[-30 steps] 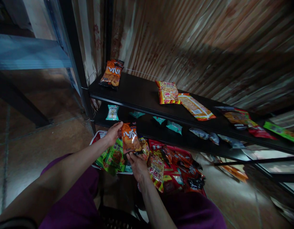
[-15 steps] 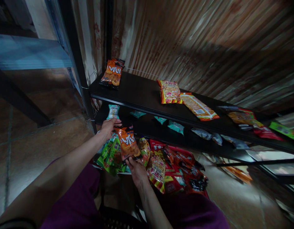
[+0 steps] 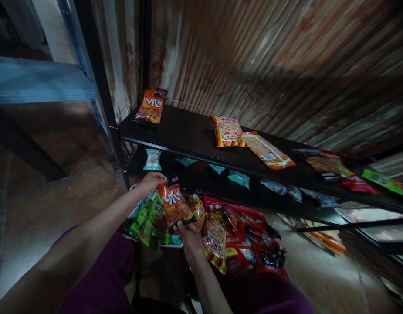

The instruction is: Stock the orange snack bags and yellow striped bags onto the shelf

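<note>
An orange and black snack bag (image 3: 175, 203) is held between my two hands, above a tray heaped with snack bags. My left hand (image 3: 153, 182) pinches its upper left corner. At the bottom edge, my right hand (image 3: 189, 235) grips it with thumb and fingers. Green snack bags (image 3: 153, 220) lie just left of the held bag. To its right are a yellow snack bag (image 3: 215, 240) and red snack bags (image 3: 243, 226). A matching orange snack bag (image 3: 151, 108) leans at the left end of the upper shelf.
The black upper shelf (image 3: 184, 128) also bears yellow snack bags (image 3: 228, 131) and a green packet (image 3: 386, 182). Small teal packets (image 3: 153, 159) and silvery packets (image 3: 275, 186) lie on the lower shelf. A dark upright post (image 3: 101, 87) stands at the left, with a curtain (image 3: 253, 56) behind.
The view has tilted slightly, so the shelves sit a little lower and further left. The orange bag stays in both hands, and my left fingers have closed in on its corner.
</note>
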Tool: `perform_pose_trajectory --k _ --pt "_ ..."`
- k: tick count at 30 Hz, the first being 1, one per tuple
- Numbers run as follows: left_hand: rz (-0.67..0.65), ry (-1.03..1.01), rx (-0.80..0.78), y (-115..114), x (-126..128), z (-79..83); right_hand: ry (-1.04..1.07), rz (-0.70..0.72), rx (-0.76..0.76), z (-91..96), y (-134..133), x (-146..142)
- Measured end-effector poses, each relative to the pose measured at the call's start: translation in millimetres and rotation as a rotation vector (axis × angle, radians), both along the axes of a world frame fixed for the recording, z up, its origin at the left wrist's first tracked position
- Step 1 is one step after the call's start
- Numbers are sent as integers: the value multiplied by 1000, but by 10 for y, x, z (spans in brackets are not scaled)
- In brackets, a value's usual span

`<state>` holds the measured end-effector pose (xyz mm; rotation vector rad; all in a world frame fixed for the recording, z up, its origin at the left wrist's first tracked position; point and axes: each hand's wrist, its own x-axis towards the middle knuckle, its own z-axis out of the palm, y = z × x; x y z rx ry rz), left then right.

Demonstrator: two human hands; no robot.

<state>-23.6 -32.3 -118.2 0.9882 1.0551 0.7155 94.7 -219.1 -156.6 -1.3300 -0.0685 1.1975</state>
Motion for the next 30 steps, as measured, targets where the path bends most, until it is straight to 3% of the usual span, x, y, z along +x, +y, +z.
perform_pose_trajectory --k 13,17,22,26,30 --pt "138 -137 -69 -36 17 63 -172 96 47 64 47 -35" --pt "145 -140 -62 -10 -16 62 -115 30 76 83 52 -42" --pt "144 -132 -60 -2 -67 93 -107 15 -27 245 12 6" --pt "151 -141 -51 -7 -73 153 -284 64 -15 405 2 73" --pt "129 -127 -24 -12 -84 206 -255 22 -7 428 24 97"
